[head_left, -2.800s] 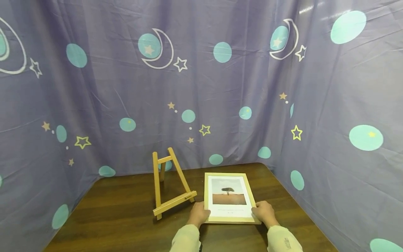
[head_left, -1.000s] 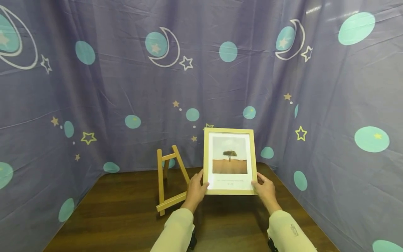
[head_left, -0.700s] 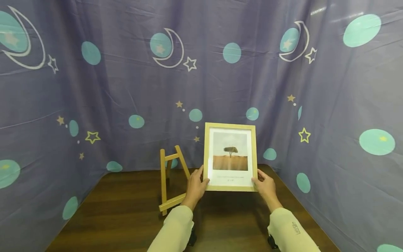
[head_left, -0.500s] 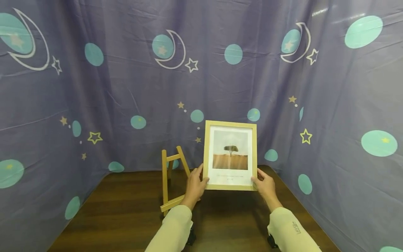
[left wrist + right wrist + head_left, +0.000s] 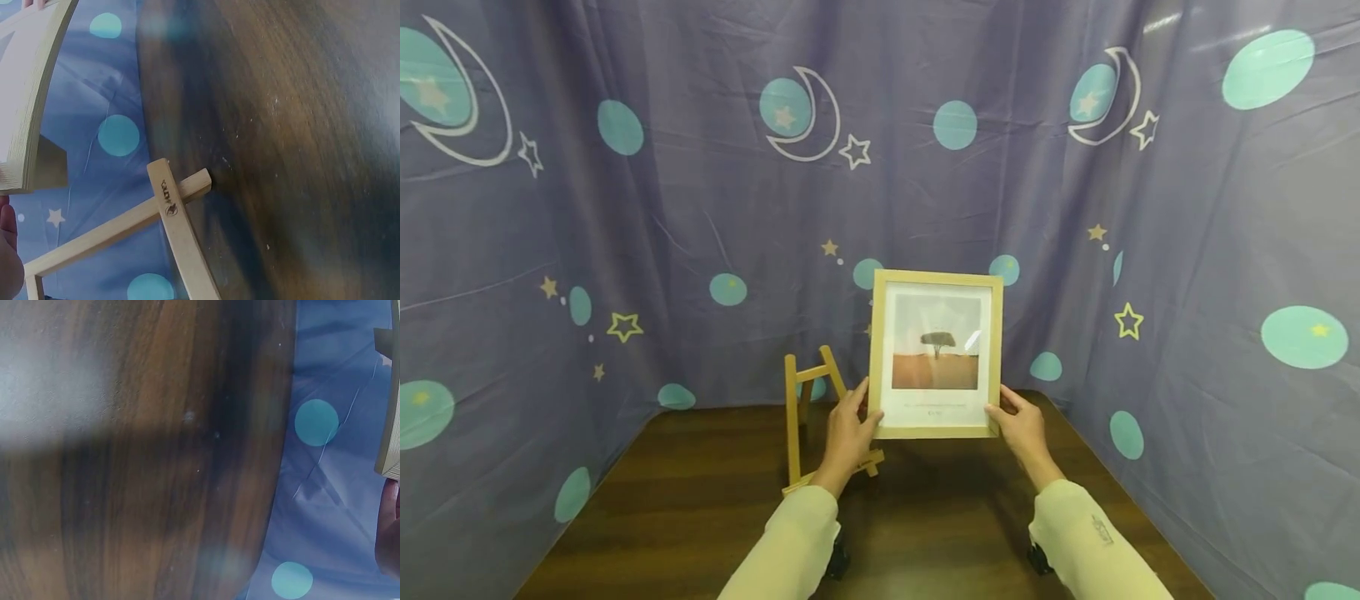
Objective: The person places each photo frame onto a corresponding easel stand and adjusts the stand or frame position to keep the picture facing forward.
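A picture frame [image 5: 937, 354] with a pale wood border and a print of a tree is held up above the table, its front toward me. My left hand [image 5: 848, 429] grips its lower left edge, thumb on the front. At the lower right edge my right hand [image 5: 1021, 427] pinches the border the same way. Behind my left hand and forearm stands a small wooden easel [image 5: 792, 417], partly hidden by them. In the left wrist view the easel's ledge [image 5: 181, 231] shows below the frame's edge [image 5: 39, 100]. Only the frame's side [image 5: 392, 431] appears in the right wrist view.
The dark wooden table [image 5: 940, 517] lies beneath the frame. A purple curtain [image 5: 700, 208] with moons, stars and teal dots surrounds the table at the back and both sides.
The picture frame, flat on the table at first with both hands on it, has been raised and tilted upright. Lately it has shifted a little up and left toward the easel.
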The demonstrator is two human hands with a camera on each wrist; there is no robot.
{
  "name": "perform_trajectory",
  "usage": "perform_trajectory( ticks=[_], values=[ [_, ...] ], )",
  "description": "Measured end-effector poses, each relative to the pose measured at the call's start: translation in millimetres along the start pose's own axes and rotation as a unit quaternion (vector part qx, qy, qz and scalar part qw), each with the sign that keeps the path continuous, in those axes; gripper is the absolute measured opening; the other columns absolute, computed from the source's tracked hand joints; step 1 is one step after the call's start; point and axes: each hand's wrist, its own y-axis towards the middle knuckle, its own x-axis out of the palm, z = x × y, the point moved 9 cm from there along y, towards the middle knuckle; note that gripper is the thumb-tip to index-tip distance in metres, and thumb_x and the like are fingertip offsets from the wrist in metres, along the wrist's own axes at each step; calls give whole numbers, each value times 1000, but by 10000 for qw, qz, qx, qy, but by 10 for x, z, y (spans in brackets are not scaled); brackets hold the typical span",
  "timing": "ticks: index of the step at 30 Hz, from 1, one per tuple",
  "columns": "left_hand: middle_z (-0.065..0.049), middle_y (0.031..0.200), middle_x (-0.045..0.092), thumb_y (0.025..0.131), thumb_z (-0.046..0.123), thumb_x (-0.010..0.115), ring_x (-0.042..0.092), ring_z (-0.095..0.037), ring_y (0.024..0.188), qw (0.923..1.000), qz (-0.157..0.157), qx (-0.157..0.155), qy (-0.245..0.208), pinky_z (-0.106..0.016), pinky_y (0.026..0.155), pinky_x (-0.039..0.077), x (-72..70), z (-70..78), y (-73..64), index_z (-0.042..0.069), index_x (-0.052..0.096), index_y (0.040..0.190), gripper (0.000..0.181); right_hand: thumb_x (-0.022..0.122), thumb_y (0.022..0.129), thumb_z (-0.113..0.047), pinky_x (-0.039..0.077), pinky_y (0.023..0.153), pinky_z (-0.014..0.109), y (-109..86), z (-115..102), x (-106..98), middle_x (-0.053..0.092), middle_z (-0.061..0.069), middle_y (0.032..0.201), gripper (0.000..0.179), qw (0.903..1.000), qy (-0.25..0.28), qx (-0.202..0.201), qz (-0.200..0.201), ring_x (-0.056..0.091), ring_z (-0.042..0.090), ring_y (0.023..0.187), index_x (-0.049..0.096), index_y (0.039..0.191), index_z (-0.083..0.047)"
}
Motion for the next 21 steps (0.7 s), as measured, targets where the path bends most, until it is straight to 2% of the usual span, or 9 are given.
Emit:
perform_trajectory(
  ticks=[6,12,17,21],
  values=[
    [-8,89,60,86,2,76,59,-22,82,9998,115,114,-115,-35,71,52,-140,51,-1,-2,51,142,62,75,88,-5,47,73,8,21,-99,83,64,28,121,51,9997,213,-80,-44,63,37,111,57,136,3],
    [-9,91,61,86,5,77,59,-22,83,9996,153,220,-31,-36,72,53,-250,94,-12,-1,51,143,63,74,89,-3,48,73,9,20,-203,141,65,28,117,50,9993,263,-249,-109,64,37,107,57,135,4],
    [-7,91,60,87,7,76,54,-18,80,9998,136,160,-22,-31,70,50,-350,85,-14,1,49,144,64,74,87,0,49,72,11,31,-292,204,67,29,110,49,9983,276,-505,-93,66,36,100,58,133,6],
    [-7,88,57,86,5,76,49,-17,76,9991,236,344,-9,-28,66,46,-461,110,-30,-1,49,144,64,75,87,-1,49,72,11,45,-345,281,67,28,107,48,9973,370,-629,-72,67,35,98,60,131,6]
  ],
)
